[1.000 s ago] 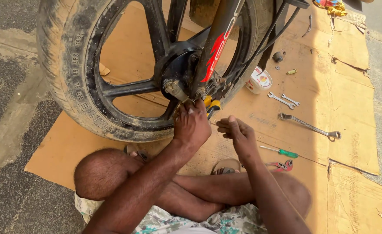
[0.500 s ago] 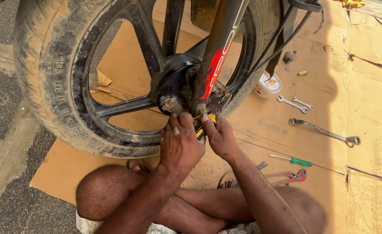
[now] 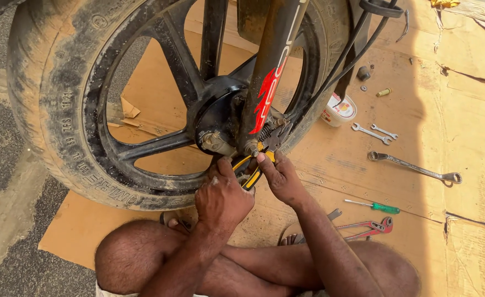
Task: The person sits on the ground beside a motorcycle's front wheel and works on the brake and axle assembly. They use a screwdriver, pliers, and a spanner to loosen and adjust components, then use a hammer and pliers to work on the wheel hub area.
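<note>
A dusty motorcycle front wheel (image 3: 61,104) with black spokes stands over brown cardboard (image 3: 462,110). A dark fork leg (image 3: 273,60) with red markings runs down to the hub and axle (image 3: 215,140). Yellow-and-black pliers (image 3: 256,159) have their jaws at the fork's lower end beside the axle. My left hand (image 3: 220,198) is closed around the pliers' handles from below. My right hand (image 3: 281,179) grips the handles from the right, thumb near the jaws. My bare knees show at the bottom.
On the cardboard to the right lie a long ring spanner (image 3: 413,168), two small spanners (image 3: 374,132), a green-handled screwdriver (image 3: 377,207), red-handled pliers (image 3: 372,226), a small white tub (image 3: 339,110) and small loose parts (image 3: 372,82). Cables (image 3: 352,49) hang beside the fork. Asphalt lies on the left.
Both hands rose from below the hub to the axle end. They now hold the yellow-handled pliers with the jaws set at the fork's bottom. The view has moved closer.
</note>
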